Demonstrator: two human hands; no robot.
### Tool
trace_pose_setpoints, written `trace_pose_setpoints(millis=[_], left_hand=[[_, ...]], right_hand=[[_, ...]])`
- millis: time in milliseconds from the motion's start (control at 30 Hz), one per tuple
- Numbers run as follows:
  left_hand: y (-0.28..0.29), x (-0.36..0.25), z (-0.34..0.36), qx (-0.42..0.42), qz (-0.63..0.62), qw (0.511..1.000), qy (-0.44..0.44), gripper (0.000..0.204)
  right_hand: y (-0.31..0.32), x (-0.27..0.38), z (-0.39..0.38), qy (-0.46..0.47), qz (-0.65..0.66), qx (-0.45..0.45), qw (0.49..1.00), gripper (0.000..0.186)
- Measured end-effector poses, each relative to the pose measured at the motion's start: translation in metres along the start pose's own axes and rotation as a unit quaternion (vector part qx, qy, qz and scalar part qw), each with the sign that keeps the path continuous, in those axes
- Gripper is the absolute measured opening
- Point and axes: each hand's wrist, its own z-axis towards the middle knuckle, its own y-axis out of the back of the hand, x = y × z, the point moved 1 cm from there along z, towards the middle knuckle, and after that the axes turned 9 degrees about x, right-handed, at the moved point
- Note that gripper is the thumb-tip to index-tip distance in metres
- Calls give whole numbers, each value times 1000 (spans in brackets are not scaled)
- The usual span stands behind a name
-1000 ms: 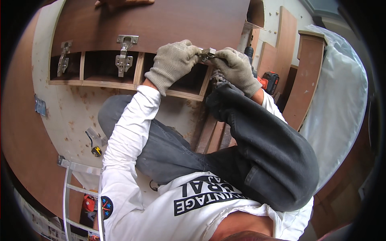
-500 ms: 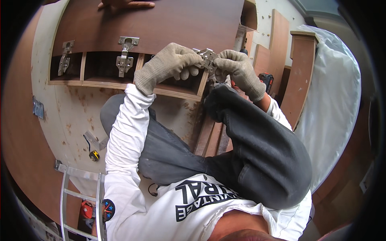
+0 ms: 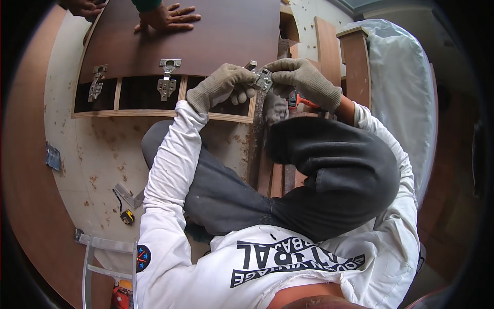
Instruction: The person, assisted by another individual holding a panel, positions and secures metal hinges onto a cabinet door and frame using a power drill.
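Hinge is being gripped by both gloved hands — left hand and right hand closed on it, at the dark door panel's edge. Panel is being pressed by a co-worker's hand — two more hinges are sitting along it.

Dusty pale floor, brown boards leaning, plastic-wrapped furniture on the right.

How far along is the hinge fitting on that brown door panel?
Done: two silver metal hinges sit on the dark brown door panel. In hand: left gloved hand and right gloved hand hold a third silver hinge at the panel's right edge. Left: fastening it.
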Motion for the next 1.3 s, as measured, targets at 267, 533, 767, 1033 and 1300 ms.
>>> trace_pose_setpoints(millis=[267,533,767,1033,1300], left_hand=[[-30,19,-20,-161,-202,964,-71,27],[-54,11,-48,-249,-159,951,-87,34],[-48,8,-52,-276,-129,950,-73,35],[-42,18,-29,-261,-125,957,-12,35],[-44,24,-25,-249,-139,959,-2,33]], right_hand=[[-17,-27,12,84,36,-25,995,36],[-45,-36,22,275,55,26,960,53],[-35,-35,30,236,23,14,971,43],[-17,-63,26,174,66,9,983,41],[-13,-76,25,151,87,2,985,38]])
